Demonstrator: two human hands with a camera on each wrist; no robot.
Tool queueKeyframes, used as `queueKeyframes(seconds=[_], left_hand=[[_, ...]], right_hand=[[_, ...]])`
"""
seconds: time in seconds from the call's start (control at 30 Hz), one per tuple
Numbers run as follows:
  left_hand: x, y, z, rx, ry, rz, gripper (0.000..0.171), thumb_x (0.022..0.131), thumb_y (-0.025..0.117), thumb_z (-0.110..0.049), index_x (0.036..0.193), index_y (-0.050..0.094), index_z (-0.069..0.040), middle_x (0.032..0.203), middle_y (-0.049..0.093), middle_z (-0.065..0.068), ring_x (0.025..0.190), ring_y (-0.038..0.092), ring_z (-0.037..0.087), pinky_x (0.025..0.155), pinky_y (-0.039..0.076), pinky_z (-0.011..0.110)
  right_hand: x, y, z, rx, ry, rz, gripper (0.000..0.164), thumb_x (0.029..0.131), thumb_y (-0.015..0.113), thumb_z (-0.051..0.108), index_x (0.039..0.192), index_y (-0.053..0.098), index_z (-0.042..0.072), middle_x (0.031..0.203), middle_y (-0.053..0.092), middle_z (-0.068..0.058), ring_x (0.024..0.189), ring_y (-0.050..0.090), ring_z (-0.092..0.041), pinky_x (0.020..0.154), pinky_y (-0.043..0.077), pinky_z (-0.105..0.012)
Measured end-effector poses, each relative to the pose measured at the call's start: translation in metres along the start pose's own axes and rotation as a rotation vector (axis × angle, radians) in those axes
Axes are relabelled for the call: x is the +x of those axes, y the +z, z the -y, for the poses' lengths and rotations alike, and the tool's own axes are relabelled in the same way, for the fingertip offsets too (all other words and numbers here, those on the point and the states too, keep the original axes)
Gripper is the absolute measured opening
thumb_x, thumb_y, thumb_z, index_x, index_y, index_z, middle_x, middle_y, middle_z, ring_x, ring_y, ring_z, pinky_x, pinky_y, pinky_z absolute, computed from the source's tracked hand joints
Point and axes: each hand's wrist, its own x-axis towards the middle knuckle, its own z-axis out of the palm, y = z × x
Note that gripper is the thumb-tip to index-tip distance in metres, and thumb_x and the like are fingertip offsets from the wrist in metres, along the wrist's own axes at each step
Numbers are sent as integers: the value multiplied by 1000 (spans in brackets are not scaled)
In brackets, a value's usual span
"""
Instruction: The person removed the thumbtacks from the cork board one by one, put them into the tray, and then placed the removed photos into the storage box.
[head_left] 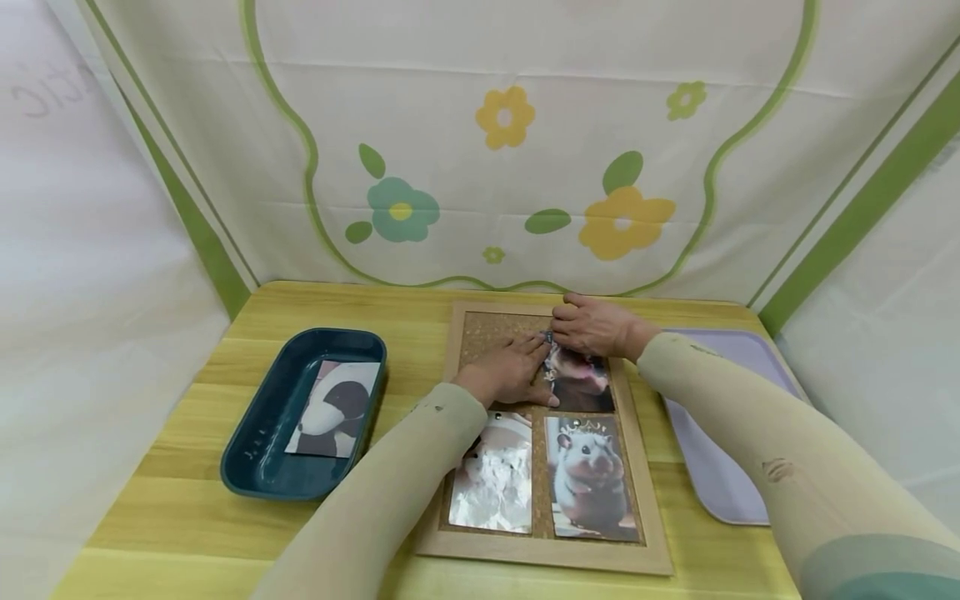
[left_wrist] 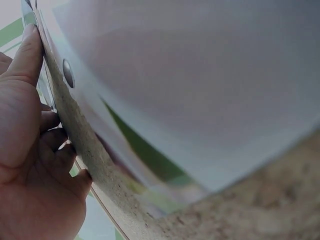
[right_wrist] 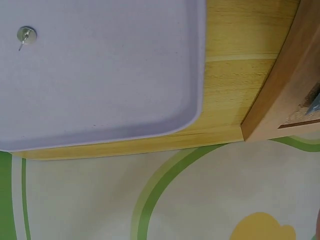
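Observation:
On a framed cork board (head_left: 495, 329), my left hand (head_left: 510, 371) lies with extended fingers touching the left side of a dark animal photo (head_left: 581, 383). At that photo's top edge, my right hand (head_left: 596, 323) has its fingers bent; whatever is between them is hidden. Below are a shiny, glare-covered photo (head_left: 491, 479) and a photo of a crowned hamster (head_left: 588, 479), side by side. The left wrist view shows my left hand (left_wrist: 40, 150) beside a blurred photo (left_wrist: 190, 75) with a round metal thumbtack (left_wrist: 68, 73) at its edge.
Left of the board, a dark teal tray (head_left: 258, 467) holds a photo with a black and white figure (head_left: 337, 412). A lilac tray (head_left: 708, 467) lies at the right, with a thumbtack (right_wrist: 26, 35) point up in it. A flowered curtain (head_left: 465, 183) hangs behind the wooden table (head_left: 180, 492).

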Motion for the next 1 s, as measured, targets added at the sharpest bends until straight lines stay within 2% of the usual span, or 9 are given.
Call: queueKeyframes(seconds=[0.5,0.73,1.0], left_hand=[[-4,1,1,-12,-13,1,104,98,46,-79,171,14,-12,179,8,7,166,6,24,133,14,47],[-3,1,1,-8,-26,7,105,97,45,-80,171,13,-14,179,8,5,166,5,22,133,13,46],[-3,2,3,-11,-27,-1,103,98,47,-78,171,14,-13,179,9,6,166,7,23,133,14,47]], right_hand=[[2,5,-3,56,-22,-72,20,96,66,33,94,68,14,96,64,-1,95,51,-26,88,50,-47],[3,5,-5,86,-24,-59,19,97,65,33,94,68,14,96,64,-1,94,51,-26,89,50,-47],[5,5,-5,57,-34,-34,23,101,58,32,99,67,12,100,64,-4,95,51,-27,91,47,-47]])
